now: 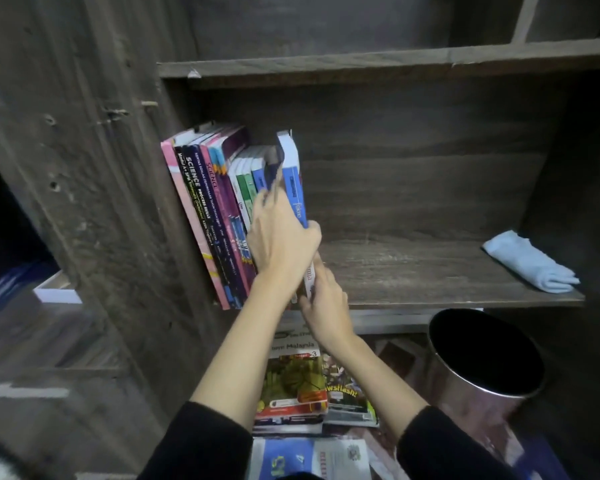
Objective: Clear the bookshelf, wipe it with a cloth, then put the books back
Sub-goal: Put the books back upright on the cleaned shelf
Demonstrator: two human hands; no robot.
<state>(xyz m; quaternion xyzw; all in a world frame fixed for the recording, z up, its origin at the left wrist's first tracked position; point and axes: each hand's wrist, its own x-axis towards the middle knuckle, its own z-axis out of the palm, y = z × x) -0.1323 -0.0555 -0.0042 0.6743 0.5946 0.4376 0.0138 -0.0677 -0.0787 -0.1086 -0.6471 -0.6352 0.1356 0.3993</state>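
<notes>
With a pile of colourful paperback workbooks (291,386) left on the floor, the right hand (326,306) and left hand (281,237), fingers clamped on a blue-spined book (293,174), set it against the row of upright books (205,209) on the dark wooden shelf (413,271), where the folded light-blue cloth (530,261) lies aside, so I judge the returning about half done.

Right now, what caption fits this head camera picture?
Left hand and right hand hold a blue book upright beside the shelved row.
</notes>
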